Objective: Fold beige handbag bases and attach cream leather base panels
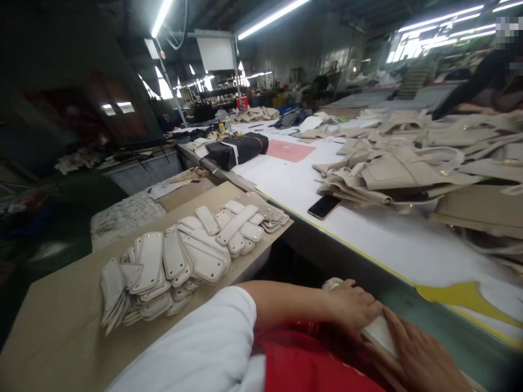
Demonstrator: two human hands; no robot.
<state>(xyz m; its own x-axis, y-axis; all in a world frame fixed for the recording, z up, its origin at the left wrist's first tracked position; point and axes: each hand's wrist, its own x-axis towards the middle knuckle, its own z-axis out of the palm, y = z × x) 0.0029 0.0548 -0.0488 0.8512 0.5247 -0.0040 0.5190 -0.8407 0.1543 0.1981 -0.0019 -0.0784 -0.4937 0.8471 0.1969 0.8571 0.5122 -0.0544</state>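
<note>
Near right, beside worktop (433, 321) | pale piece (379, 333) lay under left hand (354, 306) and right hand (423, 348) | fingers close together, flat; clamped or not, couldn't tell | looked light, soft, bendable; long edges seemed best hold

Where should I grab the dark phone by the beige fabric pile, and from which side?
Grip the phone by its two long edges, toward the near end, coming from above on the near side. It lies flat on the white tabletop, so the edges look like the best hold, and its far end sits close against the beige fabric pile, which would likely crowd the fingers.
</note>
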